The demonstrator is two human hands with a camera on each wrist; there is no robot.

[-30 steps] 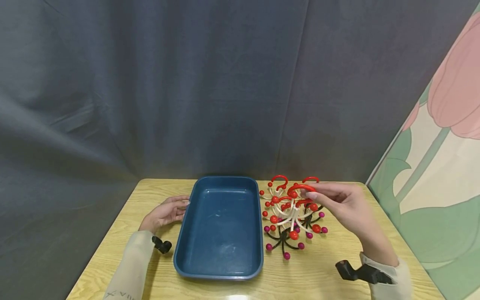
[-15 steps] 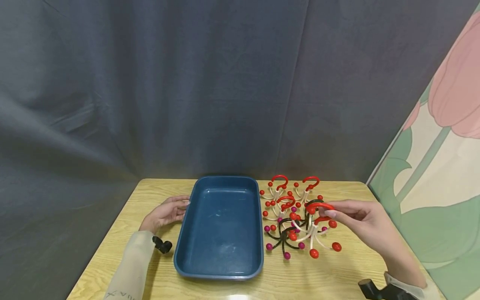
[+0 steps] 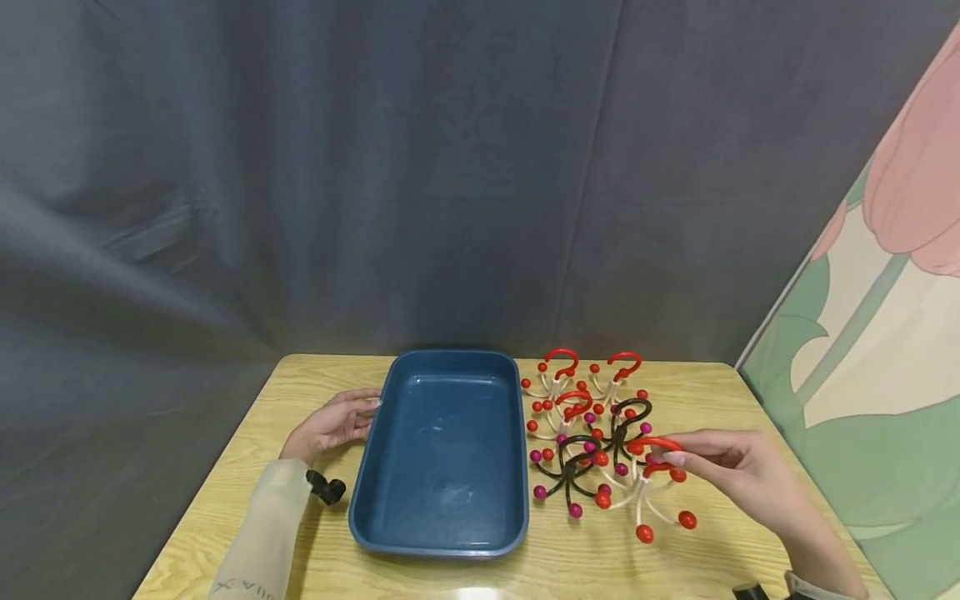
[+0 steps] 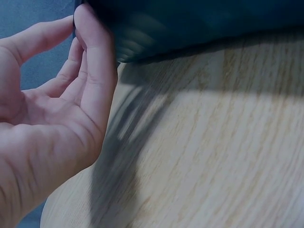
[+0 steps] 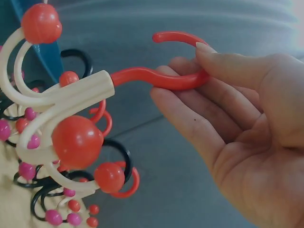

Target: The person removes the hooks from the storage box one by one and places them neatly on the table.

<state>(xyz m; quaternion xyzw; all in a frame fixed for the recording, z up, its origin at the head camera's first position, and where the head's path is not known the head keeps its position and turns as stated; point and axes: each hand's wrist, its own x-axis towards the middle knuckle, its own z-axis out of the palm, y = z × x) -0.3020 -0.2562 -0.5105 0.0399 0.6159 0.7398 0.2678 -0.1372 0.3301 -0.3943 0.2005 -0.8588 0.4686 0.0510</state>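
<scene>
My left hand [image 3: 333,425] holds the left rim of a deep blue rectangular tray [image 3: 442,467], thumb and finger meeting at the edge in the left wrist view. Between thumb and fingers, my right hand [image 3: 750,471] pinches the red hook-shaped handle of a claw massager [image 5: 85,90]. Its cream legs end in red balls and point down, close over the table's front right. Just left of it stands a black massager [image 3: 568,471] with magenta balls, and behind that another black massager [image 3: 618,433]. Several balls of the held massager overlap these in the head view.
Three more cream massagers with red hooks stand behind: one at the back left [image 3: 555,387], one at the back right [image 3: 615,387], one in the middle [image 3: 565,427]. A wooden table [image 3: 577,567] bears everything. A dark curtain [image 3: 450,183] hangs behind it.
My right hand has carried the massager right, toward me and lower, from over the group to its front right side. My left hand has stayed at the tray.
</scene>
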